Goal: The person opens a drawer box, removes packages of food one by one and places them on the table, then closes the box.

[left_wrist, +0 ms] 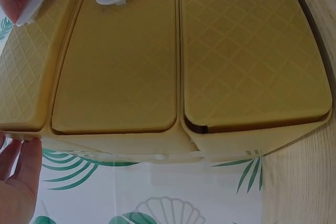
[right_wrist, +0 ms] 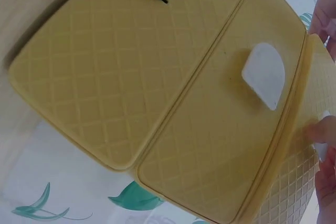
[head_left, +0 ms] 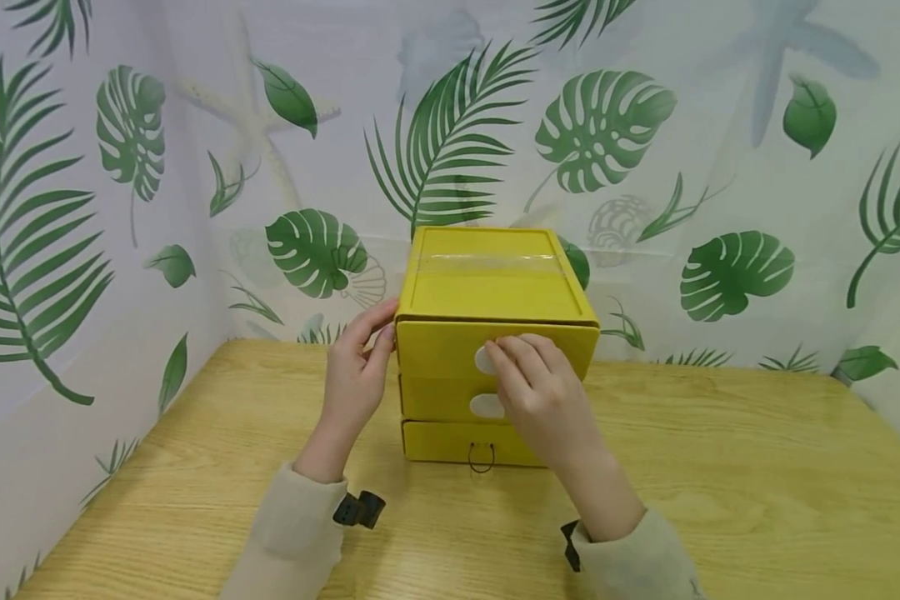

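Note:
A yellow drawer box [head_left: 495,287] with three stacked drawers stands on the table, its fronts facing me. My right hand [head_left: 546,396] pinches the white handle [head_left: 483,360] of the top drawer [head_left: 438,346] between thumb and fingers. Against the box's upper left side rests my left hand [head_left: 354,362], its fingers fairly straight and the thumb near the front edge. The middle drawer [left_wrist: 118,66] has a similar white handle [right_wrist: 266,75], which nothing touches. On the bottom drawer [head_left: 431,440] hangs a thin dark loop [head_left: 482,458]. Its fronts carry a diamond pattern in the wrist views.
The wooden table [head_left: 720,467] extends on both sides of the box and in front of it. Behind it hangs a white cloth [head_left: 480,192] printed with green leaves. Clear tape [head_left: 487,262] crosses the box top. Dark straps [head_left: 360,508] sit at both wrists.

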Demonstrator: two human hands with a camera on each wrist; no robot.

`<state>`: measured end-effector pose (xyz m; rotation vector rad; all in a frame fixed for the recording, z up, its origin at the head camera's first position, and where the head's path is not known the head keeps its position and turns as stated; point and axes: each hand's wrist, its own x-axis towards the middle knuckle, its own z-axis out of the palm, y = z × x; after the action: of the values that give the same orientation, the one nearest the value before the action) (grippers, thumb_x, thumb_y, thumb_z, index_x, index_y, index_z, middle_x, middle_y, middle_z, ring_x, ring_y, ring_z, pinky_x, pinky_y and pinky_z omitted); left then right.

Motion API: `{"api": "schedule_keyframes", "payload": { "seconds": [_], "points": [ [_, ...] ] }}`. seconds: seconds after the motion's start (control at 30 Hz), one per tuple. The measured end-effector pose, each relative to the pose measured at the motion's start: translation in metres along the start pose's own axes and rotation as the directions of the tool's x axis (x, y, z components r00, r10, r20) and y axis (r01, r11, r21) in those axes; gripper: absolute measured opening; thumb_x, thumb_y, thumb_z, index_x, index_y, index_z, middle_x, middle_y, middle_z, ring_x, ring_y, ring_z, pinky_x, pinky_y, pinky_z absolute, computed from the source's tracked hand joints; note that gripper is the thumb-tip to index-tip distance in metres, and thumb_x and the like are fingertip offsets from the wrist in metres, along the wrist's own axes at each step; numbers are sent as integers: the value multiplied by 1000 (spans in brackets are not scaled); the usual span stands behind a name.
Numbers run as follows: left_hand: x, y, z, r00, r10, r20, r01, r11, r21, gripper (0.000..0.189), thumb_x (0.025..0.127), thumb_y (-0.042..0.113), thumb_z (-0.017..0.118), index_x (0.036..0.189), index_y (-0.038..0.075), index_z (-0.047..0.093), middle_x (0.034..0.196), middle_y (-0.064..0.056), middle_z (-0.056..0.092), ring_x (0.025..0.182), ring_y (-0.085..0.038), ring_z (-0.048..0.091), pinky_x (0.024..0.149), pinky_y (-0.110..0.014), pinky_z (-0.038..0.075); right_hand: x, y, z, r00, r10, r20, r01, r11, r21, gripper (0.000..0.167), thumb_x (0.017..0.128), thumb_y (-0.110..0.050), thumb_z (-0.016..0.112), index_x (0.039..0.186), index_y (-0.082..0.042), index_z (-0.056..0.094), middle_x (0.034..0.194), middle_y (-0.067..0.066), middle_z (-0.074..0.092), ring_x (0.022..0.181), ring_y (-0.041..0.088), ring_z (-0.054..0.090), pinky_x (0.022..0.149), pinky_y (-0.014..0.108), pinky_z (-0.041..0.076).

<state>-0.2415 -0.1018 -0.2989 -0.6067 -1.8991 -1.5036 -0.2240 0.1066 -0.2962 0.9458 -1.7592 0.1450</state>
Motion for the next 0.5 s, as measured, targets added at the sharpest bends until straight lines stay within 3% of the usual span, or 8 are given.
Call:
{"api": "schedule_keyframes", "payload": {
  "seconds": [0.23, 0.5],
  "points": [
    [0, 0, 1, 1000, 12, -7, -12, 1000, -4, 29, 88, -2, 48, 117, -4, 54, 116, -14, 54, 102, -21, 53, 74, -29, 51, 1, 0, -4, 1000, -22, -10, 23, 998, 57, 21, 86, -1, 47, 97, 9, 62, 88, 18, 58, 79, 32, 53, 70, 35, 49],
    [0, 1, 2, 1000, 2, -15, -2, 1000, -13, 29, 88, -2, 48, 117, -4, 54, 116, -15, 54, 103, -21, 53, 76, -29, 51, 3, 0, -12, 998, -21, 66, 17, 998, 63, 26, 69, 7, 63, 95, 6, 62, 88, 17, 56, 80, 30, 51, 70, 32, 49]
  ]
}}
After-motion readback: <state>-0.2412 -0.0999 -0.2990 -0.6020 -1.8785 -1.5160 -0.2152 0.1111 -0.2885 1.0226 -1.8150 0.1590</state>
